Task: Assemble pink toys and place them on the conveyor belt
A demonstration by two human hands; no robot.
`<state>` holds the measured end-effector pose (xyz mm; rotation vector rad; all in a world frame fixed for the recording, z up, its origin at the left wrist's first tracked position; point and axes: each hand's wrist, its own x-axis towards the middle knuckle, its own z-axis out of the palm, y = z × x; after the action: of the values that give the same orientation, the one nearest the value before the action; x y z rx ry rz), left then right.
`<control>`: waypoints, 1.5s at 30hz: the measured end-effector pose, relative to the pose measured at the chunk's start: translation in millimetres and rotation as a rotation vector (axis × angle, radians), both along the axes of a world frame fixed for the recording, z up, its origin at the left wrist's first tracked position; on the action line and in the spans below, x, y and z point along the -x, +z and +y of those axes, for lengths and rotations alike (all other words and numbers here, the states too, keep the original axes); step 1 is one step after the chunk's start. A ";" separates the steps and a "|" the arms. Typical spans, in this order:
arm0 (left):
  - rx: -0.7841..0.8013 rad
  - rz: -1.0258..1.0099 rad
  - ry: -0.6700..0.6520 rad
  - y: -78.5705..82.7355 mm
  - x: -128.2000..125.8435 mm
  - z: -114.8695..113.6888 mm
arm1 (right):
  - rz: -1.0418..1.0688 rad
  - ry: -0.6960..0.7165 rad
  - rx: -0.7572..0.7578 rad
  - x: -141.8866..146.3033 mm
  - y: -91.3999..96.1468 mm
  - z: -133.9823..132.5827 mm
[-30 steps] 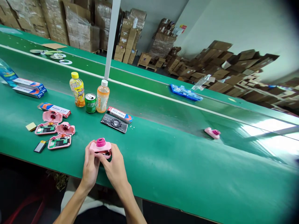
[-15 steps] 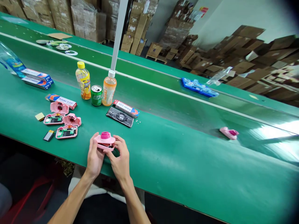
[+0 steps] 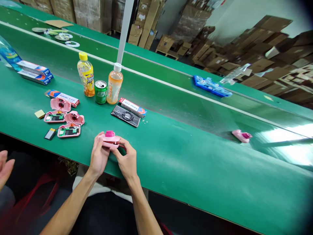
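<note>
Between my hands is a pink toy camera (image 3: 110,139) with a darker pink lens on top; a gap shows between its two shell halves on the right side. My left hand (image 3: 99,156) grips its left end. The fingers and thumb of my right hand (image 3: 126,159) pinch its right end. To the left lie two opened pink camera shells (image 3: 69,131) with green circuit boards inside. A small battery pack (image 3: 50,133) sits beside the nearer shell, and a yellowish square pad (image 3: 39,114) lies farther left.
Behind the shells stand a yellow-capped bottle (image 3: 86,76), a green can (image 3: 100,92) and an orange drink bottle (image 3: 114,85). A phone (image 3: 126,116) lies by a small box (image 3: 132,107). Another pink camera (image 3: 242,135) and a blue tray (image 3: 211,87) are rightward. A co-worker's hand (image 3: 5,168) shows at left.
The gap between the camera's shell halves looks narrower. A co-worker's hand has come in at the left edge. The view has shifted slightly, so the table items sit higher.
</note>
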<state>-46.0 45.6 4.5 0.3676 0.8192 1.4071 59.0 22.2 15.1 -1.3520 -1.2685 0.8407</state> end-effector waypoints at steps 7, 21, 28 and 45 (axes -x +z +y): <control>-0.044 -0.016 -0.013 -1.8 1.3 0.3 | 0.043 0.023 0.036 -2.0 3.5 -1.4; -0.118 0.162 -0.095 -11.7 -0.6 -2.7 | 0.228 0.094 0.227 -16.6 5.4 6.9; -0.244 0.339 -0.275 -11.7 1.3 -18.1 | 0.225 0.087 0.251 -41.2 8.0 -22.8; -0.530 1.713 0.630 -29.7 96.2 1.6 | -0.693 -0.572 -0.068 -308.7 -5.9 186.0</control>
<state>-142.3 47.3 -25.2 2.0134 2.0100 1.6821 367.7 208.3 9.2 -1.9023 -1.2799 -0.0890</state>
